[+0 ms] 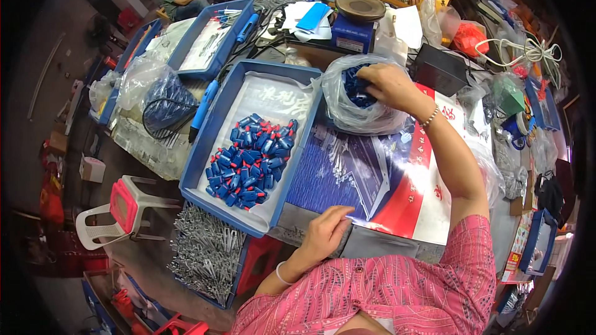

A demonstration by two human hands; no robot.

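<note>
My right hand (390,87) reaches into a clear plastic bag (338,102) from its right side. Small dark-blue plastic pieces (355,90) lie inside the bag, and the curled fingertips are among them. What those fingers pinch is hidden. My left hand (326,231) rests by the near table edge, its fingers drawn together toward the thumb. Whether a small thing sits at its fingertips is too small to tell. Left of the bag stands a blue tray (189,183) lined with white sheeting, bearing a heap of blue pieces with red tips (251,161).
Under the bag lies a printed blue, red and white sheet (335,167). A bin of metal parts (208,254) sits below the tray. Blue electric screwdrivers (205,107), a second tray (208,65) and a black box (439,68) surround the work area. Other people sit at the back.
</note>
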